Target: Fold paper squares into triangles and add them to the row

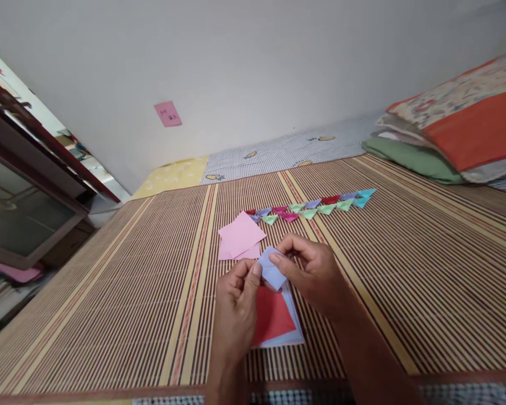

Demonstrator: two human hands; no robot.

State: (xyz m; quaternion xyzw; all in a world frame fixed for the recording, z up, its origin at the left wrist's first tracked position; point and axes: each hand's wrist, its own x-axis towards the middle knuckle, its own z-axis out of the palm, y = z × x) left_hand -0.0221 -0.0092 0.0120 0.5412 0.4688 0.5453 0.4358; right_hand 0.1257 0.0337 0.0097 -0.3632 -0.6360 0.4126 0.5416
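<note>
A small folded piece of light blue paper [272,272] is held up between both hands, one corner pointing down. My left hand [238,298] pinches its left corner between thumb and fingers. On its upper right side, my right hand [314,270] grips the paper with the thumb on top and the fingers behind. Just below lies a red paper sheet [276,318] on top of light blue sheets [293,332], partly covered by my left hand. Beyond the hands, pink paper sheets [241,233] overlap at different angles.
Several folded paper triangles [307,212] in green, blue, red and pink stand in two rows on the striped bamboo mat [152,292]. Folded bedding [455,140] is stacked at the right. A pink note [167,113] sticks to the wall, and a dark-framed glass panel [21,208] stands left.
</note>
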